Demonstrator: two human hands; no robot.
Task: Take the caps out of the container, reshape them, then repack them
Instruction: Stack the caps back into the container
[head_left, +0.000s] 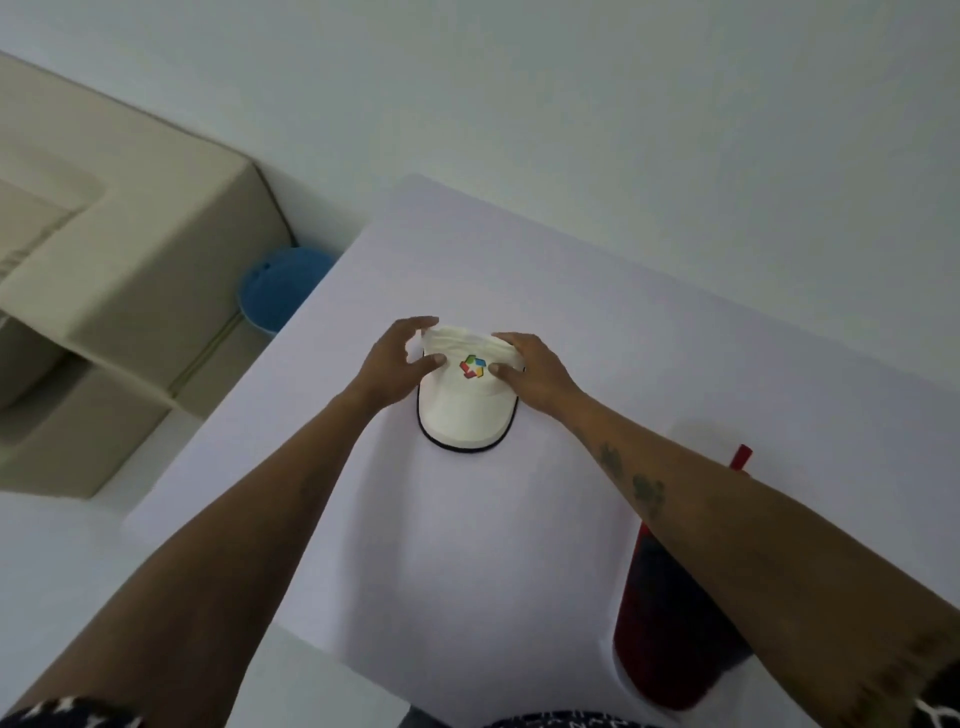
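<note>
Looks like a home living room. Beige cushioned sofa (119, 270) sits left of the white surface (649, 364), blue bin (280, 288) wedged between them, plain pale floor beyond the surface.

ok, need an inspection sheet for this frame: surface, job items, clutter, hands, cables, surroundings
Surface: white table, bare around the cap.
Job's things: one white cap with a coloured logo and a dark-edged brim lies on the table, brim towards the person. A dark red container sits at the table's right edge, partly behind the right forearm; contents not visible.
Clutter: nothing seen.
Hands: left hand and right hand grip the cap's crown from either side, fingers curled round the fabric.
Cables: nothing seen.
Surroundings: beige sofa to the left, a blue round object on the floor between sofa and table, pale floor.
</note>
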